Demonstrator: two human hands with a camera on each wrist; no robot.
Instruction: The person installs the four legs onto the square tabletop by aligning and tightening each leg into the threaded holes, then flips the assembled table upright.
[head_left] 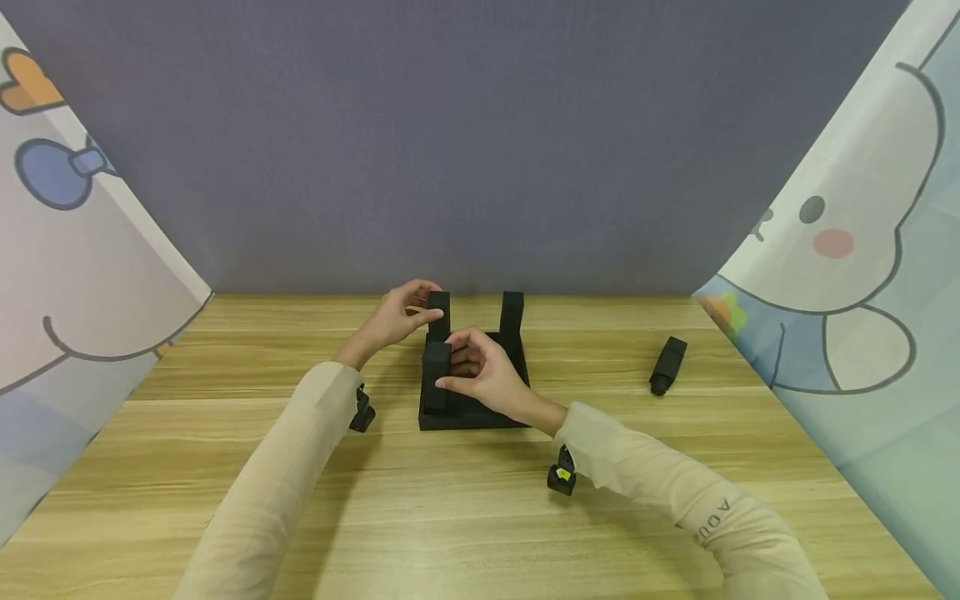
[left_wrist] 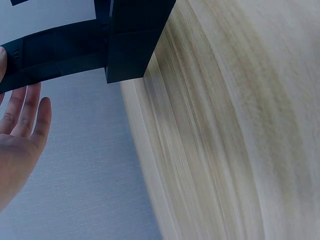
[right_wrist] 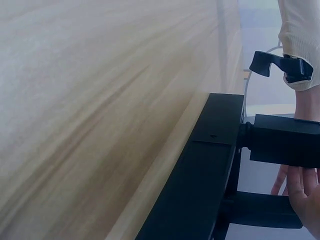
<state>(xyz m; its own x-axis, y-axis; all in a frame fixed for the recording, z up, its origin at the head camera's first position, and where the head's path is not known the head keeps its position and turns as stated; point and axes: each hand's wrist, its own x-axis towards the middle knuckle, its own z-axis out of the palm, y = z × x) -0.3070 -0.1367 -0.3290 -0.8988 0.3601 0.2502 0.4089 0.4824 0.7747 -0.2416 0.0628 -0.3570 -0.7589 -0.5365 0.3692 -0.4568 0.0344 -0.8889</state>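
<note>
left hand (head_left: 395, 315) and right hand (head_left: 489, 377) are part-closed: the left grips the black, square-sided far-left post (head_left: 441, 307), the right the matching near-left post (head_left: 434, 375), its narrow neck (right_wrist: 245, 135) visible. both posts stand upright at corners of a black square base (head_left: 476, 422) on the wood-grain bench (head_left: 450, 517), as does the far-right post (head_left: 512, 312). a fourth black post (head_left: 669, 362) lies well apart, right.

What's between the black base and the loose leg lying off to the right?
In the head view, only bare wooden table lies between the black base and the loose leg; the right sleeve passes nearer the person.
</note>
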